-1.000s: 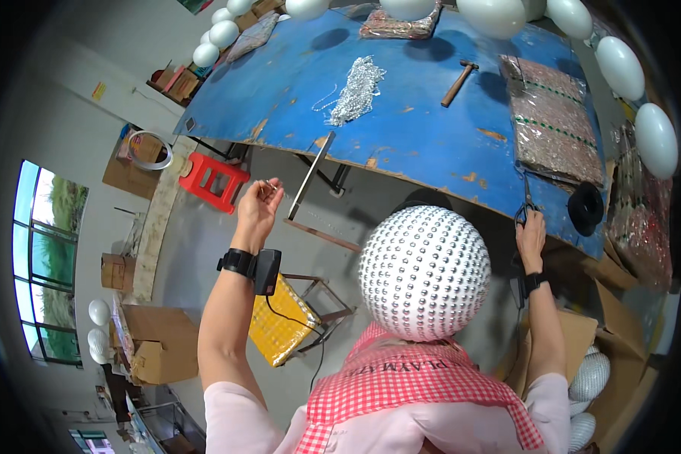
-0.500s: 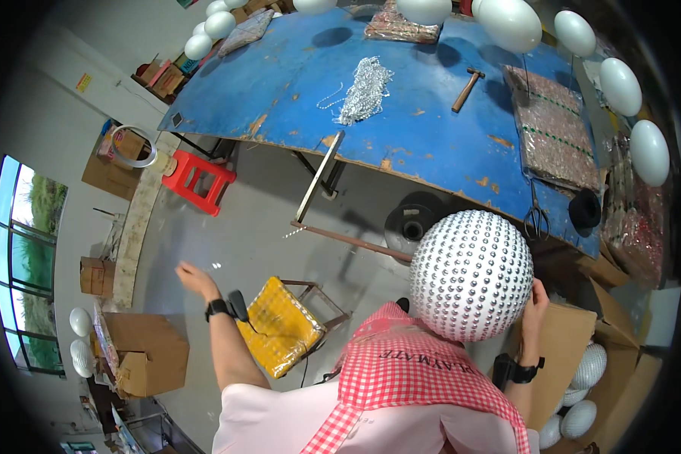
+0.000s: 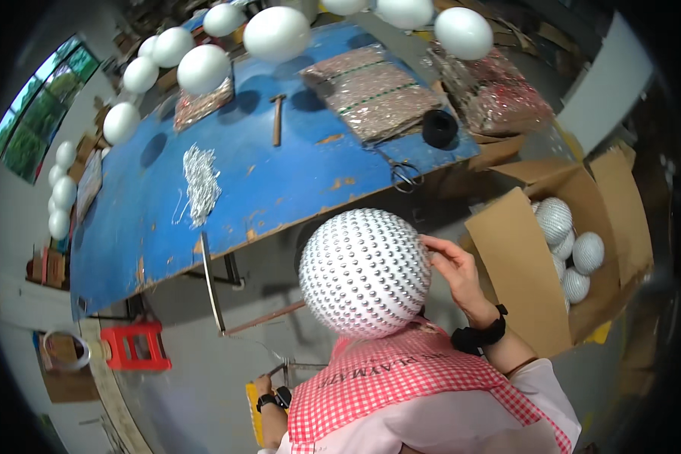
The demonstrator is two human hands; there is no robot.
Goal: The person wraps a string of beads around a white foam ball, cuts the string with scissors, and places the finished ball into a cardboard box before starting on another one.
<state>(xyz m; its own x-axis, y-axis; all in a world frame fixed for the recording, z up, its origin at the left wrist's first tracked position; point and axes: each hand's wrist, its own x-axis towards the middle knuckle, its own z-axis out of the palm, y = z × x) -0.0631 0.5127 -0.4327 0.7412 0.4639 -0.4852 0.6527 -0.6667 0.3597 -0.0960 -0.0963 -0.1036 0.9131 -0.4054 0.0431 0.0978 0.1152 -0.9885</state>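
Observation:
A large white ball (image 3: 365, 272) covered in rows of silver studs sits before my chest, above a red-checked apron (image 3: 408, 356). My right hand (image 3: 455, 274) is at the ball's right side, thumb and fingers bent together with their tips against its surface; anything small between them is hidden. Low down, my left hand (image 3: 264, 387) is closed at the metal frame of a stool with a yellow seat (image 3: 254, 415), most of which is hidden behind my arm and apron. Beyond the ball, a bundle of silver bead strings (image 3: 200, 184) lies on the blue table (image 3: 238, 200).
A hammer (image 3: 277, 121), scissors (image 3: 405, 175) and a black roll (image 3: 439, 129) lie on the table. Plain white balls (image 3: 277, 35) stand around it. An open carton (image 3: 522, 276) of silver balls is on the right; a metal bracket (image 3: 213, 284) juts from the table edge.
My view has swung to the right. My left hand has come from out at the left to the stool's frame. My right hand has shifted up along the ball's right side.

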